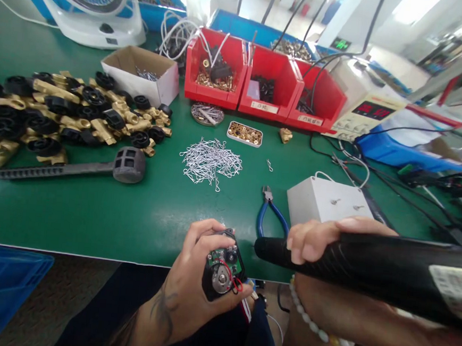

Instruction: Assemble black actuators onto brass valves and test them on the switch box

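My left hand [186,279] is closed around a small black actuator housing [223,271], just in front of the table's front edge. A green circuit board, a round silver motor and red wires show in its open face. In my right hand [316,238] is a thick black electric screwdriver [391,271], lying nearly level with its narrow end pointing left toward the housing. Its tip is hard to make out, and a gap separates it from the housing. Blue-handled cutting pliers [268,210] lie just beyond the screwdriver's narrow end.
Silver cotter pins [211,162] are heaped mid-table. Brass valves with black caps [60,111] and a black mallet [130,165] occupy the left. Red bins [215,94], a small tray of brass parts [245,134] and a power supply [366,111] stand behind; a grey switch box [312,198] is right.
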